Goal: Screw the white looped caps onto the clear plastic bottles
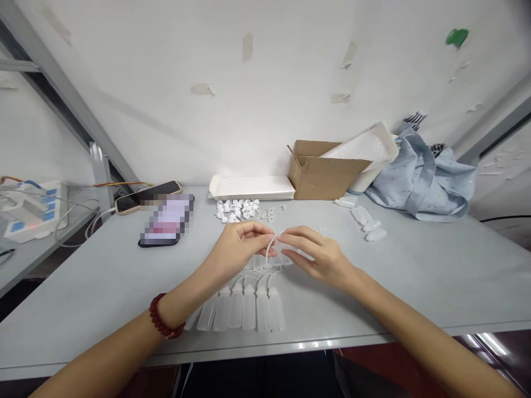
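Note:
My left hand point(244, 243) is closed in a pinch on a thin white strap point(269, 250), which curves downward from the fingertips. Close by on the right, my right hand point(317, 251) has its thumb and fingers apart, the index fingertip at or almost at the strap's upper end; whether it touches is hard to tell. Below both hands lies a row of translucent white flat sleeves point(249, 309) with looped straps at their tops. More translucent pieces point(286, 258) lie partly hidden under the fingers. Beyond my left hand sits a pile of small white plastic clips or caps point(237, 210), with loose straps point(271, 212) beside it.
Two phones point(166, 221) point(147, 196) lie at the left, near a power strip point(39, 210) with cables. A stack of white padded envelopes point(253, 187), an open cardboard box point(327, 176) and a light blue bag point(423, 177) line the wall. Several translucent sleeves point(362, 216) lie right.

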`<control>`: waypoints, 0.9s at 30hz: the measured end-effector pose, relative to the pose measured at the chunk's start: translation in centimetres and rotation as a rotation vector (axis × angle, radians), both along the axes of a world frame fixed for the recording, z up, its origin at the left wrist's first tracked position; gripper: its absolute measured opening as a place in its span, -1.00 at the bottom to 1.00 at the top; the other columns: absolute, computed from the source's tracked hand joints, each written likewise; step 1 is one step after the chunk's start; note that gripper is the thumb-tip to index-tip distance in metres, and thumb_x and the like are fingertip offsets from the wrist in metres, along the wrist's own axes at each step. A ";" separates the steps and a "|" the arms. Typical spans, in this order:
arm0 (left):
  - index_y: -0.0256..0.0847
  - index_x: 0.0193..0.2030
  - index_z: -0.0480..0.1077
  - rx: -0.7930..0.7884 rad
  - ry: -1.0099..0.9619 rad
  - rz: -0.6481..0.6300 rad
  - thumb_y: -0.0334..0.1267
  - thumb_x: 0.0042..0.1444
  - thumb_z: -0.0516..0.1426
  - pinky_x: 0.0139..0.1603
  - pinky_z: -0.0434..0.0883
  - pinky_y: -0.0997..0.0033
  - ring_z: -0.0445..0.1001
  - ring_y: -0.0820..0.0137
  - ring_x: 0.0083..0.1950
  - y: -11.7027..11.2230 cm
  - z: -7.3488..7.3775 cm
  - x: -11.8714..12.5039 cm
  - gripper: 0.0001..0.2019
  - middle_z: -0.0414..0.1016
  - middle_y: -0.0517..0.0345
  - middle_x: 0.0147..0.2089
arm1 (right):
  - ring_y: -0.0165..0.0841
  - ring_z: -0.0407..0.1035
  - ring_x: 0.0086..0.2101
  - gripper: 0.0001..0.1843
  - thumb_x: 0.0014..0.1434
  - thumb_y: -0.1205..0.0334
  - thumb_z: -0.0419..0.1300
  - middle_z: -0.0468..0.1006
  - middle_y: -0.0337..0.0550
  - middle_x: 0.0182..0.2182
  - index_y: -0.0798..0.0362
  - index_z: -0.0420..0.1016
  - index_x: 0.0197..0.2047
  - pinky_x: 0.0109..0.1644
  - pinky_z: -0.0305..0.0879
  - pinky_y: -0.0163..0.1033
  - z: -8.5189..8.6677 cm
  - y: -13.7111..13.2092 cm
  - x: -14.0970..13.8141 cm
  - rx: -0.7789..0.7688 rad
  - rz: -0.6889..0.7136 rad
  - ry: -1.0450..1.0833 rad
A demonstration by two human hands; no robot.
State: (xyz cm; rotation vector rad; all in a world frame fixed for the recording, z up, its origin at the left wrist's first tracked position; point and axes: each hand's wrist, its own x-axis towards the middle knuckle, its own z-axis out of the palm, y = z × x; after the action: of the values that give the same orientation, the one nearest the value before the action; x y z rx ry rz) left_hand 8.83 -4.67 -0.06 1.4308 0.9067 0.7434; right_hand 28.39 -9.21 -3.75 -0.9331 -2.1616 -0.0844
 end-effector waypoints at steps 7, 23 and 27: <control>-0.24 -0.39 0.48 -0.044 -0.035 -0.044 -0.27 0.06 0.17 -0.29 0.52 0.37 0.53 0.41 -0.40 -0.1 0.1 0.0 -0.90 0.50 0.17 -0.44 | -0.30 0.48 -0.20 -0.66 0.26 0.37 0.10 0.54 -0.02 -0.16 0.02 0.37 0.10 -0.20 0.52 -0.20 0.5 -0.1 -0.2 -0.052 0.048 0.089; -0.22 -0.40 0.47 0.038 0.034 -0.073 -0.25 0.08 0.17 -0.39 0.50 0.43 0.51 0.44 -0.46 -0.1 -0.4 0.0 -0.89 0.53 0.16 -0.44 | -0.31 0.49 -0.22 -0.70 0.19 0.26 0.18 0.59 -0.08 -0.18 0.00 0.50 0.01 -0.23 0.53 -0.19 1.0 -0.4 -0.3 -0.481 0.072 0.420; -0.21 -0.41 0.48 0.134 0.098 -0.037 -0.29 0.06 0.18 -0.42 0.47 0.44 0.48 0.43 -0.49 -0.3 0.2 -0.1 -0.91 0.51 0.20 -0.51 | -0.30 0.50 -0.19 -0.73 0.18 0.26 0.20 0.60 -0.08 -0.19 0.01 0.52 -0.03 -0.24 0.52 -0.22 1.4 -0.6 -0.4 -0.606 0.054 0.490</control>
State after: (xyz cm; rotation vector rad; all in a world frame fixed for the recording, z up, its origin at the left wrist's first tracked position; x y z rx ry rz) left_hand 8.74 -5.01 0.09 1.6099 0.9166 0.7232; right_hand 27.97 -9.77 -2.31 -1.0810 -1.7600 0.7844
